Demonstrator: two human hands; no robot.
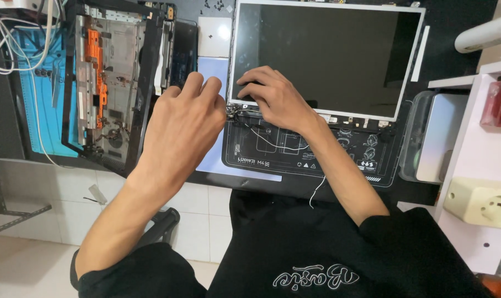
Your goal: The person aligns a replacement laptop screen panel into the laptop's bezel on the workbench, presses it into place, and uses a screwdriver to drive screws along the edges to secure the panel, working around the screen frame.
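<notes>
A bare laptop screen panel [322,55] with a silver frame lies flat on a black work mat [294,157]. My right hand [275,96] rests on the panel's lower left corner, fingers curled on its edge, over thin black and white cables [272,140]. My left hand [187,124] hovers just left of that corner, fingers bent down toward the hinge area; what the fingertips touch is hidden. Further left, an opened laptop base [112,77] with orange parts leans on a blue mat [40,94].
A clear plastic box [435,138] sits at the right of the mat. A white shelf [482,154] carries a cream power socket [479,201] and a red object [496,102]. White cables [13,44] trail at the far left. Small screws [214,5] lie at the back.
</notes>
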